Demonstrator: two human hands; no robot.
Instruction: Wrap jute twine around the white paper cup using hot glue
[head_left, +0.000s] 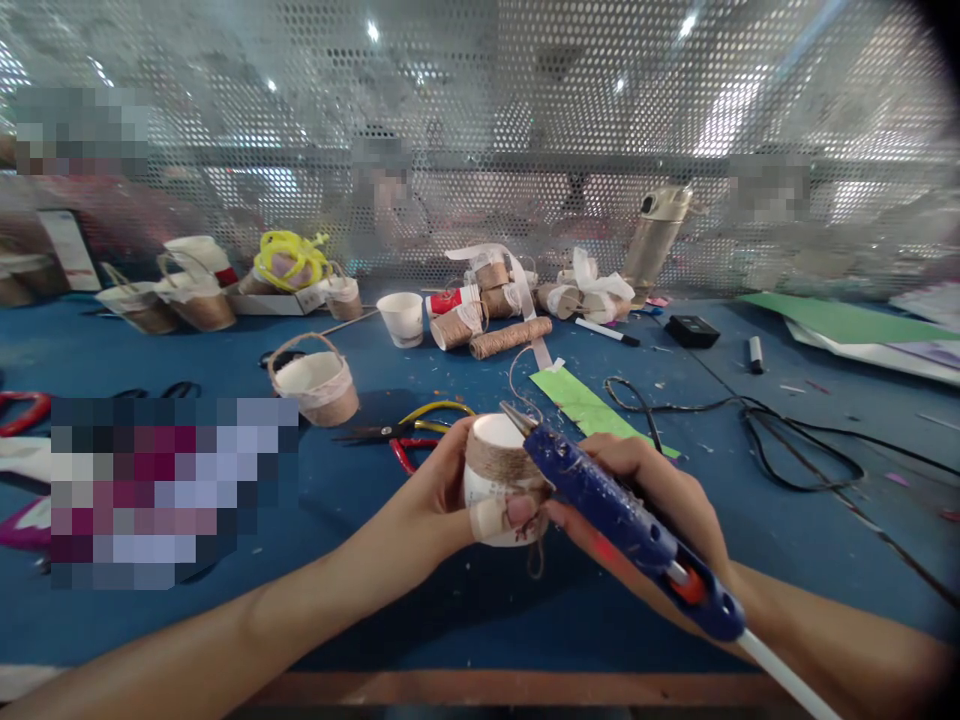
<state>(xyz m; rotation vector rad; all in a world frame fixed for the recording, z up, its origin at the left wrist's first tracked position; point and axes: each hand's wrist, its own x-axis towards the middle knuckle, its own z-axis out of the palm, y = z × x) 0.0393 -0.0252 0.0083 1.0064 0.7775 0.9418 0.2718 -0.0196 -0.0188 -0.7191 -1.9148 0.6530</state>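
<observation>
A white paper cup (504, 500) is gripped in my left hand (457, 490), with a bandage-like wrap around the thumb. Brown twine (499, 462) is wound around the cup's upper part, and a loose end dangles below. My right hand (667, 500) is wrapped around a blue hot glue gun (607, 500), a white glue stick (784, 670) poking from its rear. The gun's metal nozzle (517, 418) is at the cup's rim; whether it touches cannot be made out. Just behind the cup lie scissors (435, 410) with yellow and red handles.
Behind stand a twine-covered basket cup (319, 385), a plain paper cup (401, 318) and a twine roll (511, 338). A green strip (592, 408) lies beyond my right hand. A black cable (795, 480) loops at right. A perforated metal screen (480, 120) closes the table's far side.
</observation>
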